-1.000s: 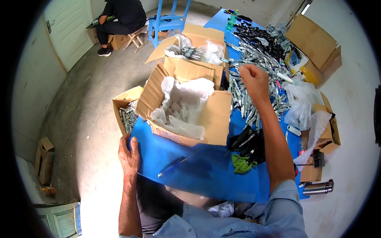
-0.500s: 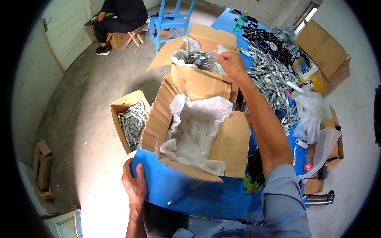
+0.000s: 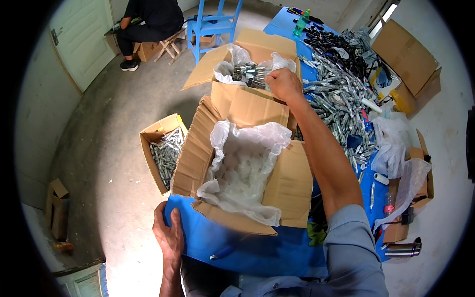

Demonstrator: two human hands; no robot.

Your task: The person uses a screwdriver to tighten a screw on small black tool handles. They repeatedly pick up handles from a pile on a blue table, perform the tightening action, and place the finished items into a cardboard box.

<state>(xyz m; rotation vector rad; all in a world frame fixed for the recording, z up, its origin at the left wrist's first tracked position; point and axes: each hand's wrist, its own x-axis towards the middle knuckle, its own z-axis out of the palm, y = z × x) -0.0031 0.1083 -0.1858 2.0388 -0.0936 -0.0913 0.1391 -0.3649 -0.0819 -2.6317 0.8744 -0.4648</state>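
Observation:
My right hand (image 3: 284, 84) is closed, its fingers curled, at the right side of the far cardboard box (image 3: 271, 43). Slim silver, pen-like pieces (image 3: 250, 73) lie in that box inside a white plastic liner (image 3: 225, 74), right beside the fingertips. What the fingers grip is hidden. My left hand (image 3: 168, 229) rests on the table's left edge, thumb and fingers apart, holding nothing. Between my arms, a nearer open cardboard box (image 3: 190, 163) stands with a translucent plastic liner (image 3: 242, 173) showing inside.
Loose silver pieces (image 3: 341, 109) and black ones (image 3: 326, 44) are heaped along the blue table (image 3: 292, 252). A lower box of similar pieces (image 3: 143, 143) stands left of the table. Farther back are a blue chair (image 3: 213, 27) and a seated person (image 3: 156, 20).
My right hand has moved slightly nearer and lower at the far box's right side. The left hand stays on the table edge. The view has shifted a little.

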